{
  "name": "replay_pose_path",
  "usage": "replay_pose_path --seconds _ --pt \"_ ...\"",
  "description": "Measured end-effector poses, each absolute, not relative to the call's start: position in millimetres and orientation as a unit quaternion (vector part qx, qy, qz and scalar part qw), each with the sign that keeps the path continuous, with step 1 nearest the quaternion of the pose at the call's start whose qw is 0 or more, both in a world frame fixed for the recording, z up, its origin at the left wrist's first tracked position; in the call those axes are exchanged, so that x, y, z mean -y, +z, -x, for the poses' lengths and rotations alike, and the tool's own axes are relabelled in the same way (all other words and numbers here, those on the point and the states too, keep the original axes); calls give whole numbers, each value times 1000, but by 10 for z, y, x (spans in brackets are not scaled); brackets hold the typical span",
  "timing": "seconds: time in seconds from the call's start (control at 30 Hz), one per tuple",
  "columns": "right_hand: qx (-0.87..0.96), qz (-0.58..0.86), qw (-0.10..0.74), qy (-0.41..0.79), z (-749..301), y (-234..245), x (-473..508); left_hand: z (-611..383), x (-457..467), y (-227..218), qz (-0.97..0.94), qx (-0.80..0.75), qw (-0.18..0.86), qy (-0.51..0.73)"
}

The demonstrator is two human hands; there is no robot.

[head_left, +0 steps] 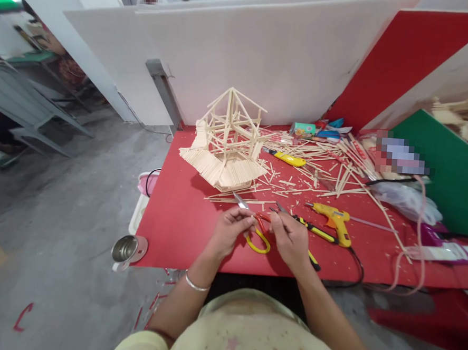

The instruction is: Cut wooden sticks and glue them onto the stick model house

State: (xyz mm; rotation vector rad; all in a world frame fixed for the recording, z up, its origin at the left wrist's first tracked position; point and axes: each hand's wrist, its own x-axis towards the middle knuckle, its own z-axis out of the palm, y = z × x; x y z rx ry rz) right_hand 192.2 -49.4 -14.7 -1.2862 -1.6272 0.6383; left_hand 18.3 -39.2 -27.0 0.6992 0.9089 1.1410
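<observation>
My left hand (pixel 234 230) is closed, thumb and fingertips pinched on something too small to make out. My right hand (pixel 290 235) faces it, closed in a similar pinch; what it holds is hidden. Scissors (pixel 259 246) with red and yellow handles lie between and partly beneath my hands, a blade showing past the left fingers. Pliers (pixel 318 231) with yellow and black handles are partly covered by my right hand. Just beyond stands a pavilion-like model (pixel 230 143) of thin wooden sticks, its lower roof partly covered and its upper roof an open frame.
Loose wooden sticks (pixel 338 155) and offcuts litter the red tabletop (pixel 176 219). A yellow utility knife (pixel 288 158) lies behind. To the right are a yellow glue gun (pixel 336 222) with its cord and a plastic bag (pixel 409 201). A metal cup (pixel 126 250) stands at the left corner.
</observation>
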Motion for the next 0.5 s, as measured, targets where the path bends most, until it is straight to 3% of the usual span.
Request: replay_pose_path --seconds 0.5 --pt "704 507 442 228 -1938 -145 608 -143 373 -213 -227 -361 752 504"
